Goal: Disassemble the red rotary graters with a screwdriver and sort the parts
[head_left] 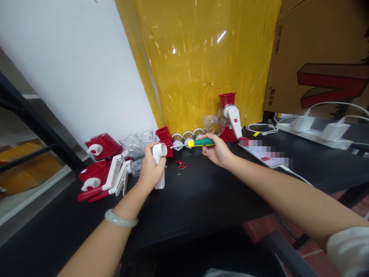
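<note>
My left hand [151, 169] is closed around a white plastic crank handle [159, 151], its round socket end facing right. In my right hand [217, 151] is a screwdriver [201, 142] with a green and yellow grip. Its metal shaft points left, and the tip sits close to the socket; I cannot tell whether they touch. Small red parts [181, 165] lie on the black table [196, 200] below the shaft. Behind the screwdriver stand several metal grater drums [188, 137] in a row, beside a red plastic piece [163, 134].
At left are red grater bodies [105, 146], white and red handles [115, 177] and clear plastic parts [138, 140]. An assembled red and white grater [227, 115] stands at the back right. A phone or tablet [265, 154] with a cable and a power strip [314, 134] lie right.
</note>
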`<state>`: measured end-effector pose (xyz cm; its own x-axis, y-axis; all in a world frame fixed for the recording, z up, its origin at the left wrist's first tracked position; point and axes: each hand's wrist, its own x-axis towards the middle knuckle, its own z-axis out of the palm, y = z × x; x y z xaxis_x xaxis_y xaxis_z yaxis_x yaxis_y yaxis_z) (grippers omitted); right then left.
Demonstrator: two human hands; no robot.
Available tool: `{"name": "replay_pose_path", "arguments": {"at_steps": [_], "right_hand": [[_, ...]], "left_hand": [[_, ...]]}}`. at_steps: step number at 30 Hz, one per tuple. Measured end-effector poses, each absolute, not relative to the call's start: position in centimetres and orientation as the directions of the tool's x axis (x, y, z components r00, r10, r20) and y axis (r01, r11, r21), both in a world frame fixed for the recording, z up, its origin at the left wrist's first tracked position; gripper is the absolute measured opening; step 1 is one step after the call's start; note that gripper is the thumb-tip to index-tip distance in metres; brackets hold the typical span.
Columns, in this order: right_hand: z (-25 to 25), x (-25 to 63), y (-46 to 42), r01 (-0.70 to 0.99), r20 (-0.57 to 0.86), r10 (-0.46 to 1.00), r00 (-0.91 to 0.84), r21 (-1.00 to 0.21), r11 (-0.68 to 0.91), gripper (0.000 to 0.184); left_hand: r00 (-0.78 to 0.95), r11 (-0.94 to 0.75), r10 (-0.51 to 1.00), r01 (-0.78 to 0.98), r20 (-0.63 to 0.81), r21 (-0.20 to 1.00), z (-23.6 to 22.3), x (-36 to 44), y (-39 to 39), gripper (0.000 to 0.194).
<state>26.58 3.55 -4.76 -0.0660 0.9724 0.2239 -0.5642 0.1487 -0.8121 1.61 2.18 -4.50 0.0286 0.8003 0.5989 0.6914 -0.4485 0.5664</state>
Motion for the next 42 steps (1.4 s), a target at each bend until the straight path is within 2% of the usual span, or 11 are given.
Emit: {"name": "replay_pose_path", "arguments": {"at_steps": [10,16,28,39,42], "right_hand": [[-4.54,26.07,2.97,-0.549,0.24,0.966,-0.097,-0.822,0.149,0.016],[-4.52,26.1,2.98,-0.533,0.237,0.967,-0.091,-0.832,0.154,0.017],[-4.86,26.1,3.24,-0.562,0.265,0.958,-0.109,-0.811,0.16,0.017],[-5.11,26.15,3.55,-0.565,0.263,0.959,-0.109,-0.81,0.157,0.014],[-5.14,26.17,3.76,-0.512,0.217,0.971,-0.095,-0.847,0.14,0.023]], "left_hand": [[0.05,-0.475,0.786,0.688,0.617,0.549,-4.74,2.11,1.89,0.042],[0.042,-0.448,0.804,0.699,0.593,0.557,-4.59,2.16,1.79,0.044],[0.081,-0.512,0.764,0.679,0.64,0.526,-4.63,2.17,1.89,0.044],[0.091,-0.495,0.79,0.678,0.606,0.543,-4.64,2.28,1.87,0.043],[0.092,-0.486,0.8,0.68,0.594,0.549,-4.62,2.33,1.82,0.043]]}}
